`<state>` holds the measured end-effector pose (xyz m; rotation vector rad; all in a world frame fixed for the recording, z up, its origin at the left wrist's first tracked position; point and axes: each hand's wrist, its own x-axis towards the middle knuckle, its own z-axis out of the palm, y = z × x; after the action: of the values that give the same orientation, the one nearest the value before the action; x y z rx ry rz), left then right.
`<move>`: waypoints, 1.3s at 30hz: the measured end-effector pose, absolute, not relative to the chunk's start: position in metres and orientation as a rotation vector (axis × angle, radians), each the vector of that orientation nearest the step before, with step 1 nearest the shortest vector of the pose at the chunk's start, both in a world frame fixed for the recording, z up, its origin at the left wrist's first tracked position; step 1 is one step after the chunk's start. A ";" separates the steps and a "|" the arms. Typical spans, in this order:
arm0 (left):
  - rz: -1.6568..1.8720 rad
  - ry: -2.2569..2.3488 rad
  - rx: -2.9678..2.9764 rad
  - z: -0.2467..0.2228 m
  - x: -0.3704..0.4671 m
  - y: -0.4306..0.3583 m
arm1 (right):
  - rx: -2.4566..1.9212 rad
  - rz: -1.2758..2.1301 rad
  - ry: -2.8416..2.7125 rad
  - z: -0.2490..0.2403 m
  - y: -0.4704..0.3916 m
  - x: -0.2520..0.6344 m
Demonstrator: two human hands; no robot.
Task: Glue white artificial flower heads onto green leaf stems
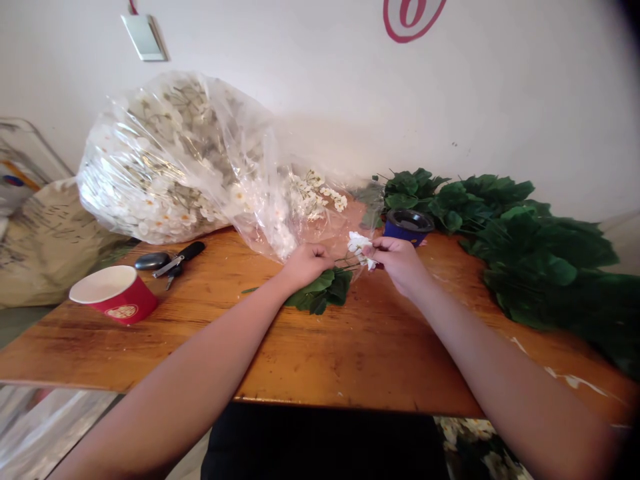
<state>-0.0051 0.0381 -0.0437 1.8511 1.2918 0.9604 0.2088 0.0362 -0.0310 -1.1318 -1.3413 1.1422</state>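
My left hand [309, 263] is closed round the stem of an artificial leaf sprig [323, 291], whose green leaves hang below it over the table. Between my hands, thin green stems run across to a white artificial flower [359, 248]. The fingers of my right hand [395, 259] pinch this flower at its right side. Just behind my right hand stands a blue cup [406, 230] with a dark rim. A clear plastic bag [175, 167] full of white flowers lies open toward my hands, with a few blossoms [317, 193] at its mouth.
Heaps of green leaves [540, 243] line the table's right and back. A red paper cup [125, 297] and keys with a black fob [173, 263] sit on the left of the wooden table [300, 360]. A wall rises behind, and a tan sack [50, 247] stands at the left.
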 end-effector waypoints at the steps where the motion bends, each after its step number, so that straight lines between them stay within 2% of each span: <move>1: 0.960 1.303 1.845 -0.043 -0.005 0.038 | -1.125 1.141 -1.338 -0.031 0.036 0.209; 39: 0.975 1.274 1.881 -0.047 -0.005 0.039 | -1.108 1.137 -1.346 -0.033 0.038 0.213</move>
<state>-0.0055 0.0393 -0.0465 1.8809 1.2740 0.9752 0.2129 0.0376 -0.0329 -1.1080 -1.3461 1.1368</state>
